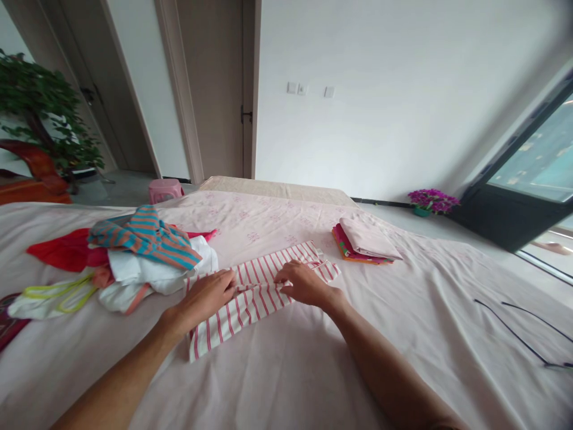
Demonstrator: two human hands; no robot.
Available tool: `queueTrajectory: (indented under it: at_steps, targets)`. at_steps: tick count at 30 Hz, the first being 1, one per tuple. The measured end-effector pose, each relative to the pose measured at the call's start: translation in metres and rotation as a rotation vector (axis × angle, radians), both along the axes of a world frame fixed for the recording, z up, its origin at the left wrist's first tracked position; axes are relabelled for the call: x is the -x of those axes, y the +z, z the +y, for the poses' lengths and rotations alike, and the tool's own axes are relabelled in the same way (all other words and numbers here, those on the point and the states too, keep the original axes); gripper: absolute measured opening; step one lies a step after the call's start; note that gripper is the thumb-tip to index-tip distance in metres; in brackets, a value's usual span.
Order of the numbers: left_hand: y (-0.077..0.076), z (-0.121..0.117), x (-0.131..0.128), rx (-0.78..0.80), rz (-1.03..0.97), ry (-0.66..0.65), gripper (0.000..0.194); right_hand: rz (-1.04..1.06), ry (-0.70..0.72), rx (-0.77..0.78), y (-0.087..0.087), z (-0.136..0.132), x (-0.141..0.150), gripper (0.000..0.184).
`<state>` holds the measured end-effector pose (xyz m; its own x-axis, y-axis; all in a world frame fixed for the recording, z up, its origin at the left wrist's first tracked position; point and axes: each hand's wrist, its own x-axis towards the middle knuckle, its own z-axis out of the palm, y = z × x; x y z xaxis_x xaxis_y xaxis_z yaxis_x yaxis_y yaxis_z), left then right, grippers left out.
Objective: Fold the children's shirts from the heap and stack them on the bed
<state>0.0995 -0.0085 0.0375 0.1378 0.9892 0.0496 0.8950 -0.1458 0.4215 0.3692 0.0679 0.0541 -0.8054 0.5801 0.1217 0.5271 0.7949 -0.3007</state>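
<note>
A white garment with red stripes (pixel 259 295) lies flat on the pale pink bed sheet (pixel 313 370), stretched from near left to far right. My left hand (pixel 208 295) rests on its left part, fingers curled onto the cloth. My right hand (pixel 302 283) presses on its middle, fingers bent and pinching a fold of the striped fabric.
A heap of unfolded clothes (pixel 134 257) in teal, orange, red and white sits to the left. A folded stack (pixel 364 242) lies at the far right of the bed. A dark cord (pixel 519 334) runs over the sheet at right. A pink stool (pixel 165 190), a plant (pixel 40 113) and a flower pot (pixel 432 202) stand beyond.
</note>
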Motion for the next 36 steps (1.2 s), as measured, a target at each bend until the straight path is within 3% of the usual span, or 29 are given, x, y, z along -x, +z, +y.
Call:
queueTrajectory:
  at_steps: [2, 6, 9, 12, 14, 16, 17, 20, 24, 27, 30, 33, 35, 36]
  targets:
    - [-0.003, 0.008, 0.008, -0.076, -0.183, 0.13, 0.013, -0.025, -0.001, 0.085, 0.007, -0.001, -0.004, 0.03]
    - [-0.004, 0.029, 0.037, -0.327, -0.772, 0.472, 0.027, -0.091, 0.094, 0.278, 0.028, -0.003, -0.015, 0.03]
    - [0.002, 0.035, 0.054, -0.386, -0.972, 0.587, 0.04, -0.153, -0.032, 0.167, 0.037, -0.005, -0.019, 0.022]
    - [0.007, 0.028, 0.052, -0.275, -0.764, 0.388, 0.051, -0.174, -0.227, 0.007, 0.036, -0.007, -0.014, 0.016]
    - [0.006, 0.02, 0.038, -0.106, -0.528, 0.169, 0.067, -0.157, -0.321, -0.045, 0.032, -0.009, -0.009, 0.021]
    - [0.002, 0.01, 0.019, 0.02, -0.295, 0.032, 0.078, -0.109, -0.384, -0.046, 0.03, -0.01, -0.004, 0.02]
    - [0.0, 0.005, 0.01, 0.038, -0.19, 0.009, 0.075, -0.075, -0.398, -0.027, 0.029, -0.01, -0.003, 0.018]
    - [-0.003, -0.006, -0.013, 0.019, 0.002, 0.025, 0.038, 0.048, -0.377, 0.065, 0.027, -0.01, -0.001, 0.014]
    - [0.001, 0.0, -0.015, -0.043, -0.2, 0.17, 0.02, 0.29, -0.343, 0.085, 0.028, -0.006, -0.003, 0.019]
    - [0.024, 0.02, 0.008, -0.324, -0.533, 0.384, 0.021, 0.516, -0.353, 0.012, 0.032, -0.005, -0.005, 0.024]
    - [0.07, 0.04, 0.045, -0.723, -0.666, 0.573, 0.029, 0.627, -0.359, -0.007, 0.039, -0.008, -0.006, 0.023]
    - [0.115, 0.044, 0.091, -1.055, -0.398, 0.685, 0.032, 0.62, -0.318, 0.017, 0.043, -0.012, -0.007, 0.023]
    - [0.124, 0.038, 0.12, -1.097, -0.149, 0.701, 0.031, 0.587, -0.28, 0.027, 0.043, -0.013, -0.006, 0.023]
    - [0.119, 0.034, 0.134, -1.019, -0.038, 0.657, 0.033, 0.573, -0.265, 0.026, 0.042, -0.013, -0.006, 0.023]
